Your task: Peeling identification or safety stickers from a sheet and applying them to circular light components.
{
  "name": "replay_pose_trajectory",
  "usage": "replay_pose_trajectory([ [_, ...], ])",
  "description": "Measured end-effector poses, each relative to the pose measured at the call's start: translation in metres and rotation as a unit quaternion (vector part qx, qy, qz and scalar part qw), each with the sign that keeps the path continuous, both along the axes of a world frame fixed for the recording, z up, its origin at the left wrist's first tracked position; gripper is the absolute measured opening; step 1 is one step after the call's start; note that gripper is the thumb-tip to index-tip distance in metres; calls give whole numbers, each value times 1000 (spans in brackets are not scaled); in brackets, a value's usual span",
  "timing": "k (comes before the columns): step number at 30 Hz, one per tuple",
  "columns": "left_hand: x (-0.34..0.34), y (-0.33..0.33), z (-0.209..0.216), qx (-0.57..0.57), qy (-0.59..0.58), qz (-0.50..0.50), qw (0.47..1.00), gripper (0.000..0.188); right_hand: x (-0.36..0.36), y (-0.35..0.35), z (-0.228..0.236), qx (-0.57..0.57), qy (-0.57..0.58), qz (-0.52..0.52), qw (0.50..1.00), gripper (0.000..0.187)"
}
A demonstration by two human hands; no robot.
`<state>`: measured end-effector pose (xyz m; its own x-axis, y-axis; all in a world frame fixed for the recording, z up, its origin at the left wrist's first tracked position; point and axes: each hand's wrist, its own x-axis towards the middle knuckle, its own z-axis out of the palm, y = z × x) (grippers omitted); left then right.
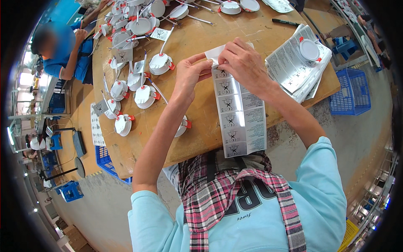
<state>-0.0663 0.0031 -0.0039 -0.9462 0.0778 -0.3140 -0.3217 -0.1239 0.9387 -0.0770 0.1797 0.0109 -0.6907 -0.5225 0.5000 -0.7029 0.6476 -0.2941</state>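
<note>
Two hands hold one label sheet (250,122); the left hand (189,74) pinches its upper left edge between thumb and fingers, while the right hand (244,63), fingers bent, pinches the top just beside it; the sheet hangs toward the person across the near edge of one wooden surface (201,138), and six crossed-out symbols run down its left column; left of the hands stand at least seven white lamps (146,96) with orange clips, one partly hidden by the left forearm; at least four small labels (160,34) lie among them; behind is a lamp heap (140,26), too tangled to count; to the right lies one sheet pile (280,69), its layers uncountable, bearing one round lamp (309,49); beyond it rests one black marker (285,22); two blue baskets (349,91) sit below, one on each side.
</note>
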Motion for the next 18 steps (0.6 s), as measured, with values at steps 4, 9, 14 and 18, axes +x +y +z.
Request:
replay_pose_trajectory([
  [4,-1,0,1,-5,9,7,1000,37,-1,-1,1,11,8,-10,1000,16],
  [9,-2,-1,0,-9,9,11,1000,37,0,-4,-4,-10,39,-12,999,16],
  [14,-1,4,-1,1,22,18,1000,37,-1,-2,-4,27,59,-16,998,18],
  [18,-1,2,-1,4,18,10,1000,37,-1,-2,0,40,57,-15,997,18],
])
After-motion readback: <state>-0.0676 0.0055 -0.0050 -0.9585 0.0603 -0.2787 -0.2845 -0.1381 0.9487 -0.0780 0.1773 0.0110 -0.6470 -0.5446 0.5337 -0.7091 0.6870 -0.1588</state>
